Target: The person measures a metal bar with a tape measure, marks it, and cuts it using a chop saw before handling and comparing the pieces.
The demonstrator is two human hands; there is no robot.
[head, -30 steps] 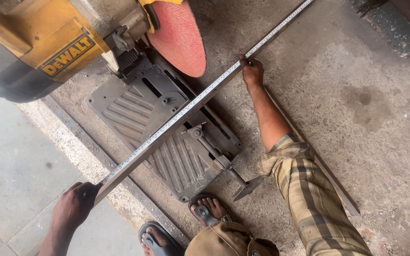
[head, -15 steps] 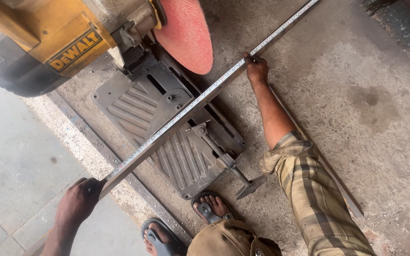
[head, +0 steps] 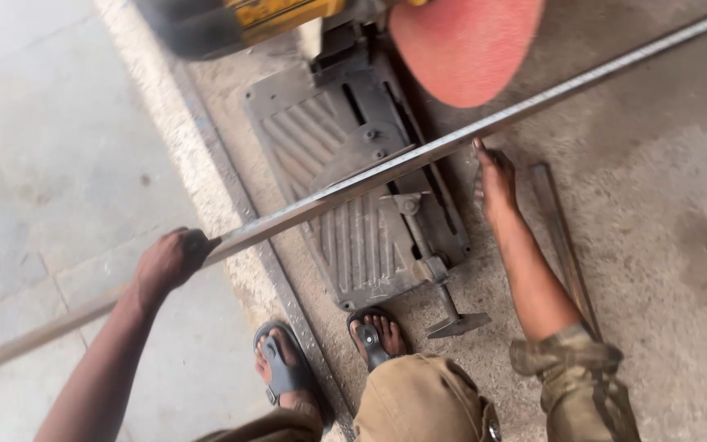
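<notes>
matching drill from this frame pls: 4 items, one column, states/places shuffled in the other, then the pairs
1. left hand
2. right hand
3. cutting disc
4. second bar

A. lies flat on the concrete beside the right forearm
B. grips the long bar over the pale paving
C. red, raised above the saw base
D. touches the long bar beside the saw base

Pairs: 1-B, 2-D, 3-C, 4-A

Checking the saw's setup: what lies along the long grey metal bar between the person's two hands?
In the head view, the grey ribbed chop-saw base lies under the bar between left hand and right hand.
</notes>
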